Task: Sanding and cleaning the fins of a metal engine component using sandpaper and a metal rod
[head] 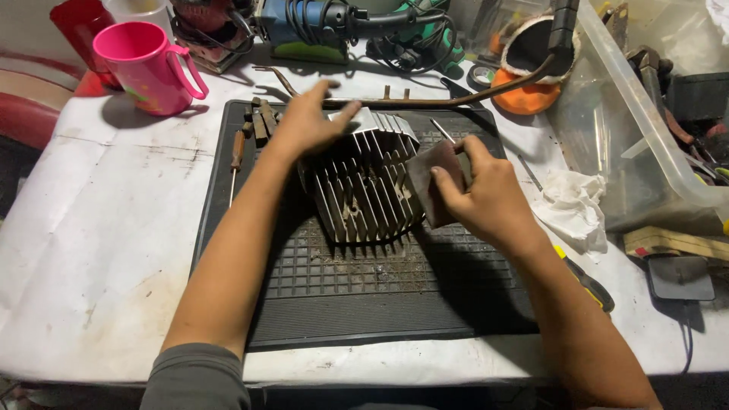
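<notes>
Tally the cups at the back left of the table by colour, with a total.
Pink cup: 1
Red cup: 1
White cup: 1, only partly in view
Total: 3

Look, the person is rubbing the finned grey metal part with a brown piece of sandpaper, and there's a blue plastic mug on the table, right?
Nearly. The plastic mug is pink, not blue, as the head view shows. The rest holds: the right hand presses a brown piece of sandpaper against the finned grey metal part, steadied by the left hand.
</notes>
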